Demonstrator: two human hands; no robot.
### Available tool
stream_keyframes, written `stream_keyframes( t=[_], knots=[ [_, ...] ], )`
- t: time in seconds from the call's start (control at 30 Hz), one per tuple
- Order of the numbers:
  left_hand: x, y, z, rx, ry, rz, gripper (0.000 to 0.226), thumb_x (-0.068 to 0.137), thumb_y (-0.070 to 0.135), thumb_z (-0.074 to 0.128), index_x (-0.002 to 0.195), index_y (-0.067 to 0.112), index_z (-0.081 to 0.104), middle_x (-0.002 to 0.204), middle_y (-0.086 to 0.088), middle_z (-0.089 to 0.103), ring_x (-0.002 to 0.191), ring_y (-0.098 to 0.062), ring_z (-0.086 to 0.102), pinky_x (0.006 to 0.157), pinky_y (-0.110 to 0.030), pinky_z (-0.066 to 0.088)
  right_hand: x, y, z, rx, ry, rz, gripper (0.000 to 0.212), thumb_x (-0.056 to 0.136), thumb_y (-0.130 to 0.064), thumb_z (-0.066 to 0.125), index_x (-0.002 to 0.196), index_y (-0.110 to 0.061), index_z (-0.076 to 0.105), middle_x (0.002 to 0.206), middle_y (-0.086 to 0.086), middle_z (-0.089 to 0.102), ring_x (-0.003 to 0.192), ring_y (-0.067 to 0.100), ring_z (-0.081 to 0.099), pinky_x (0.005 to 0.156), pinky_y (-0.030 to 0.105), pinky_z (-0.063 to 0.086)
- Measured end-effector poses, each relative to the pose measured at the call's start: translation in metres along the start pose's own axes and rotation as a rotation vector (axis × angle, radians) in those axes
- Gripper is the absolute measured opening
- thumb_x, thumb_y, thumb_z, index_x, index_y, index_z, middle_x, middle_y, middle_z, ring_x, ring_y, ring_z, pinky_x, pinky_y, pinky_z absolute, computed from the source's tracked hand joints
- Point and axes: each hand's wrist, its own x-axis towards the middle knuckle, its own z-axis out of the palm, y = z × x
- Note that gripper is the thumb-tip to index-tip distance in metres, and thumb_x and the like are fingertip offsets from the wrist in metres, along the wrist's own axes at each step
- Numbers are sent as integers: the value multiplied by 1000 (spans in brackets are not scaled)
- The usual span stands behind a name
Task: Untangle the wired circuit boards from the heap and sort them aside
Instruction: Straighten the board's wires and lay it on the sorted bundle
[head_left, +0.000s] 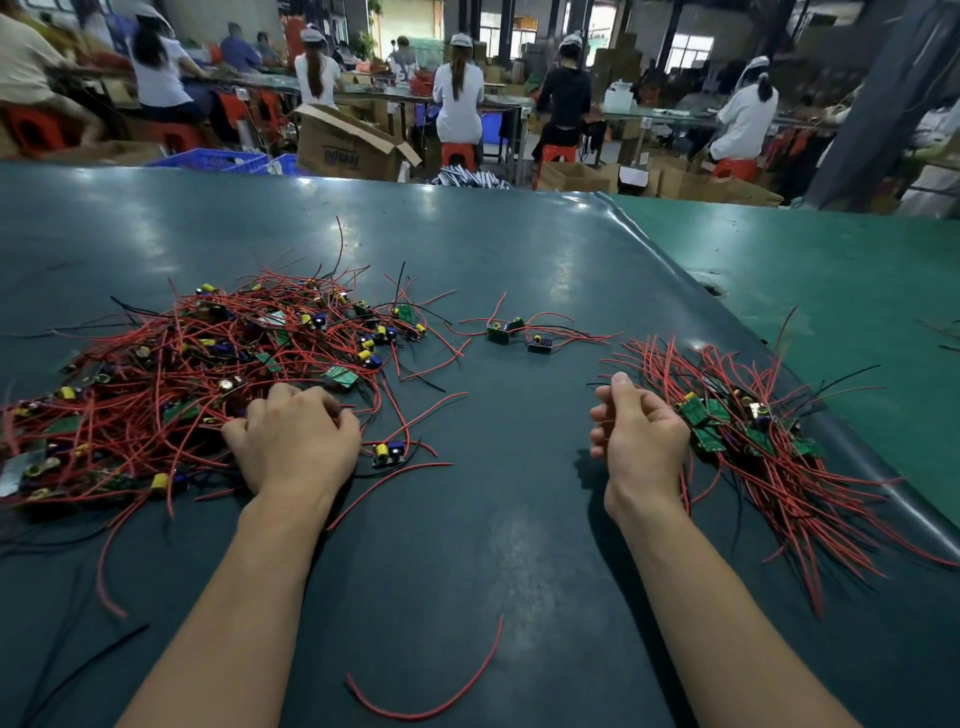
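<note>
Head view: dark green worktop (519, 249); large tangled heap (208, 374) of red-wired circuit boards spread across the left half, reaching the left edge; sorted pile (763, 441) of boards lying near the right edge, red leads fanned toward the near-right corner and toward the far side; three separate boards (517, 335) with red leads set between heap and pile, toward the far side, apart from both.

Left hand (296, 441) resting palm down on the near-right fringe of the heap; fingers curled into the wires; whether any wire or board is actually gripped cannot be told, fingertips hidden under the hand. Single board (388, 452) with yellow and blue components lying just beside that hand on its right, its red lead trailing toward the near edge.

Right hand (639, 436) raised slightly off the worktop just left of the sorted pile; fingers loosely curled, thumb uppermost; nothing seen between the fingers; back of hand touching or overlapping the pile's near-left wires.

Loose red wire (441, 696) curved at the near edge between the forearms; black wire (88, 670) near the near-left corner.

Beyond the far edge: seated workers (457, 93) facing away, red stools (457, 153), open cardboard box (353, 145), blue crates (218, 158).
</note>
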Motion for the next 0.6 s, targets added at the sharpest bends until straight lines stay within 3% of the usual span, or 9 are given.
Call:
stream_keyframes(
  t=[0.1, 0.2, 0.23, 0.3, 0.4, 0.53, 0.6],
  knots=[
    [0, 0, 0, -119, 27, 56, 22, 91, 35, 55, 106, 26, 69, 116, -6, 62, 109, -31, 51, 92, -45, 35, -1, 0, 1, -41, -25, -16, 31, 98, -25, 58, 70, -12, 62, 53, -5, 56, 39, 5, 45, 36, 18, 35],
    [-3, 2, -8, -367, 174, 204, 10, 86, 30, 66, 89, 22, 71, 100, -3, 66, 100, -30, 54, 86, -43, 39, -2, 2, 1, -81, -42, -43, 30, 97, -25, 58, 72, -10, 64, 56, -1, 57, 40, 5, 46, 38, 19, 36],
    [-5, 3, -11, -429, 136, 288, 8, 84, 30, 69, 82, 22, 69, 91, 1, 67, 93, -27, 56, 85, -42, 44, -3, 2, 1, -85, -48, -48, 29, 97, -24, 58, 73, -9, 64, 57, 0, 57, 40, 5, 47, 39, 19, 37],
    [-10, 4, -16, -492, -90, 435, 8, 80, 33, 70, 75, 28, 67, 79, 11, 65, 84, -19, 57, 83, -40, 48, -3, 3, 2, -81, -57, -52, 29, 98, -23, 58, 73, -8, 63, 57, 1, 56, 40, 5, 46, 41, 19, 37],
    [-15, 6, -25, -476, -337, 479, 12, 66, 40, 57, 76, 37, 64, 81, 16, 61, 85, -12, 52, 89, -39, 45, -2, 3, 2, -82, -59, -55, 30, 98, -22, 58, 72, -9, 62, 57, 2, 56, 40, 6, 45, 41, 19, 36],
    [-16, 4, -30, -455, -442, 499, 24, 71, 23, 64, 92, 34, 65, 95, 13, 62, 95, -14, 56, 96, -42, 44, -3, 2, 1, -85, -61, -48, 29, 97, -22, 58, 72, -9, 62, 56, 2, 55, 38, 7, 44, 38, 20, 34],
    [-15, 2, -28, -479, -419, 499, 28, 76, 10, 66, 94, 30, 68, 91, 13, 65, 87, -13, 60, 91, -40, 48, -4, 2, 0, -84, -57, -48, 29, 97, -22, 58, 72, -8, 62, 55, 1, 56, 38, 7, 44, 38, 20, 34]
  ],
)
